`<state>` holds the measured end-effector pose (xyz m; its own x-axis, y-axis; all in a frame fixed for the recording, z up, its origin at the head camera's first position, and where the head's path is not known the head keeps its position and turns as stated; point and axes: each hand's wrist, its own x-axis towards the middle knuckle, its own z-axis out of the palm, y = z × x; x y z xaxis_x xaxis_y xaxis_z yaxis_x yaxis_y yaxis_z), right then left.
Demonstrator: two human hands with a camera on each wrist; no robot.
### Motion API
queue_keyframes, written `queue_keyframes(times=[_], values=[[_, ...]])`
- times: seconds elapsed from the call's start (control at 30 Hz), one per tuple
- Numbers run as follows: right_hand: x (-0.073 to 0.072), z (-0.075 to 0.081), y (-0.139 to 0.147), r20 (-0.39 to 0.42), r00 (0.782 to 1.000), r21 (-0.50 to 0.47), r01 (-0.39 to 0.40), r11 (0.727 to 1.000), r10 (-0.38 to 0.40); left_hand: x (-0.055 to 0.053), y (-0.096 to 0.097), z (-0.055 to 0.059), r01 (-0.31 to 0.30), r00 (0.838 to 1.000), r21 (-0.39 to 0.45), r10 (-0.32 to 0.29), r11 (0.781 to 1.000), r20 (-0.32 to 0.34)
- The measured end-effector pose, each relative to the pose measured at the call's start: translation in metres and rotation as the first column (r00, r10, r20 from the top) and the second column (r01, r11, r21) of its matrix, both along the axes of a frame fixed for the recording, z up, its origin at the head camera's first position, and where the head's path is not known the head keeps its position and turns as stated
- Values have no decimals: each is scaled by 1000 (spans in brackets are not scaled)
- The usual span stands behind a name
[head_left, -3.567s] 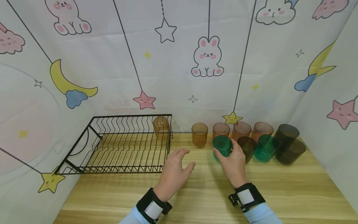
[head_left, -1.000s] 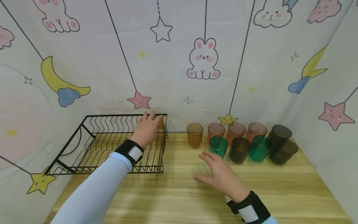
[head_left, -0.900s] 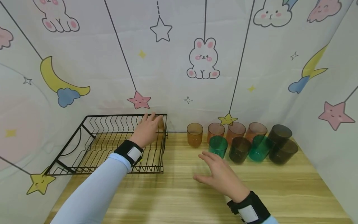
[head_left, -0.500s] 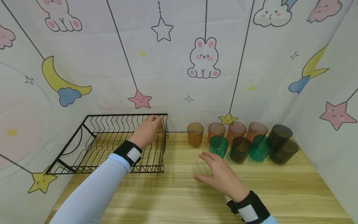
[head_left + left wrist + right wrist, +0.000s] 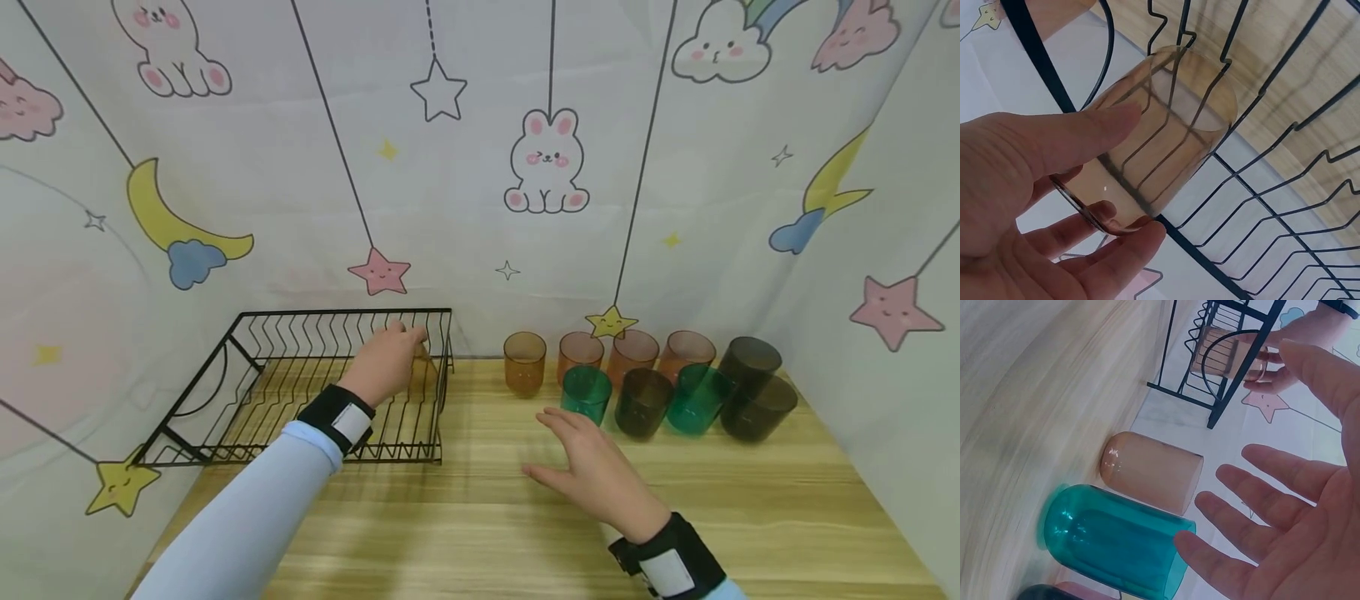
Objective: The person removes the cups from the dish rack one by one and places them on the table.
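Observation:
In the left wrist view my left hand (image 5: 1004, 169) grips an amber drinking glass (image 5: 1179, 131) near its rim, thumb on one side and fingertips on the other. The glass is inside the right end of a black wire dish rack (image 5: 330, 310), and in the head view (image 5: 426, 375) most of it is behind the hand. My right hand (image 5: 603, 479) is held over the table with fingers spread, holding nothing. Just beyond its fingertips stands a green glass (image 5: 586, 393). Another amber glass (image 5: 524, 364) stands upright between the rack and the other glasses.
Behind the green glass is a row of pinkish glasses (image 5: 633, 354). To the right stand a dark brown glass (image 5: 643, 403), a second green glass (image 5: 697, 400) and dark grey glasses (image 5: 759, 408). A printed cloth (image 5: 465, 183) hangs behind the wooden table (image 5: 480, 533).
Since 3.6 seconds ago, my right hand has let go of the green glass and drawn back. My left hand reached into the rack, and lately moved slightly nearer with the amber glass.

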<state>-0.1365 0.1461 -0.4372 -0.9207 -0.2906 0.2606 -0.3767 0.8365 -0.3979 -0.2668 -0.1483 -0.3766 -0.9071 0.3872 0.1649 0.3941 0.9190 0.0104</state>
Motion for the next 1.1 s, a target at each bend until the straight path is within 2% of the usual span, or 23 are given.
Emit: queue_keyframes(times=[0.13,0.2,0.3,0.43,0.53,0.67,0.83,0.97,1.1], values=[[1,1,-1,3,1000,-13,9,1000,-9,5,-3,5,-34,999,8,34,999,21],[2,1,0,9,1000,-20,16,1000,-16,8,-5,10,-54,999,12,54,998,4],[2,2,1,12,1000,-22,26,999,-25,16,-5,20,-114,991,33,116,993,-60],[1,3,2,8,999,-32,34,999,-34,31,-2,36,-169,965,134,192,976,-179],[0,4,2,7,999,-44,46,998,-46,42,4,46,-163,945,213,215,963,-246],[0,7,2,6,998,-70,62,996,-61,55,12,51,-107,936,313,202,944,-290],[1,10,3,1,998,-98,64,993,-64,71,23,51,-38,943,415,170,909,-285],[1,11,4,7,997,-117,75,990,-74,83,33,47,-22,963,472,146,881,-228],[1,11,4,16,997,-139,78,987,-77,94,42,41,-32,980,524,129,851,-150]])
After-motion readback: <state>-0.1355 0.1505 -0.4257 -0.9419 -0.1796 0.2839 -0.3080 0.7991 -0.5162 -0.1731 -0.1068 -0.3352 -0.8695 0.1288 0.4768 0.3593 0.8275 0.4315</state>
